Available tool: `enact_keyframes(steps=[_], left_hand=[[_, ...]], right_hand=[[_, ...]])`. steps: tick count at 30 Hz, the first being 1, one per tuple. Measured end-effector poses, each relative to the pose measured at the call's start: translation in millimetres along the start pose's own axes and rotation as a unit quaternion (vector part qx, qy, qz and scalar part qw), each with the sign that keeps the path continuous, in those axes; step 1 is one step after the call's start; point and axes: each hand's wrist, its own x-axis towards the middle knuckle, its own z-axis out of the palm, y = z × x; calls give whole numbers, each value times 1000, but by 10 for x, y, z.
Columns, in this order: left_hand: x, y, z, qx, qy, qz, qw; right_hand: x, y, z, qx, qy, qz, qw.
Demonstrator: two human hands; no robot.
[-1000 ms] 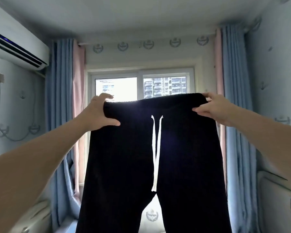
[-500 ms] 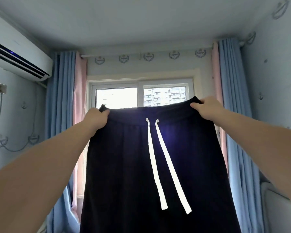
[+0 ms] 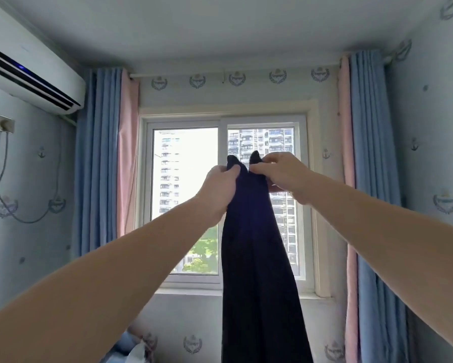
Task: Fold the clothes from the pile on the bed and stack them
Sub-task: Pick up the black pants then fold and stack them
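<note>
Trousers (image 3: pixel 256 258), dark, doubled lengthwise, hanging mid-air before window (image 3: pixel 188 179).
Left hand (image 3: pixel 221 189) and right hand (image 3: pixel 280 174), close together, each pinch one waistband corner at the top; best to square both corners and let the legs hang straight, untwisted, before laying flat.

No text, number or brand can be read. The wreath crests (image 3: pixel 237 78) printed on the wallpaper (image 3: pixel 429 127), in a row across the upper middle of the frame and again along the bottom, may hold lettering, but it is too small and blurred to tell. Small anchor signs (image 3: pixel 41 152) dot the walls at left and right.
</note>
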Motion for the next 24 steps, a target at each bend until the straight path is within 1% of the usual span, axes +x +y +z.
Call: enact_keyframes(steps=[2, 5, 6, 8, 9, 10, 12, 13, 14, 15, 16, 17, 18, 19, 20, 21, 24], left_hand=[[-101, -22, -36, -17, -33, 9, 999], [-131, -106, -215, 9, -92, 48, 995], [-135, -139, -280, 20, -95, 58, 994], [-115, -196, -415, 15, -69, 55, 996], [-111, -208, -490, 5, -63, 42, 997], [-104, -216, -573, -7, -64, 29, 997], [-93, -184, -770, -23, -75, -1, 997], [-87, -147, -886, -36, -82, -14, 996], [-82, -103, -1000, -50, -86, -25, 995], [-79, -57, -1114, -61, -86, -34, 994], [-72, -13, -1228, -71, -82, -42, 993], [-67, 28, -1331, -78, -77, -50, 993], [-64, 60, -1423, -80, -71, -59, 992], [-53, 75, -1515, -77, -71, -70, 992], [-34, 78, -1607, -74, -70, -80, 992], [-5, 72, -1706, -72, -68, -85, 991], [100, 28, -2062, -55, -66, -80, 993]], right_hand=[[-53, -43, 43, -33, -34, -18, 999], [-133, -137, 124, -52, -72, -22, 996], [-157, -173, 161, -61, -82, -24, 994], [-160, -182, 222, -46, -91, -19, 995], [-152, -148, 238, -30, -79, -17, 996], [-128, -76, 257, -18, -47, -17, 999], [-104, 170, 300, -50, 54, -3, 997], [-130, 313, 360, -62, 83, 27, 994], [-175, 437, 445, -52, 76, 74, 993], [-213, 560, 542, -14, 40, 128, 991], [-253, 643, 657, 52, -15, 174, 983], [-289, 660, 786, 135, -82, 206, 966], [-325, 622, 918, 208, -135, 221, 943], [-340, 560, 1046, 262, -161, 218, 926], [-344, 485, 1167, 288, -163, 210, 920], [-326, 415, 1282, 293, -151, 206, 921], [-257, 216, 1551, 227, -106, 215, 944]])
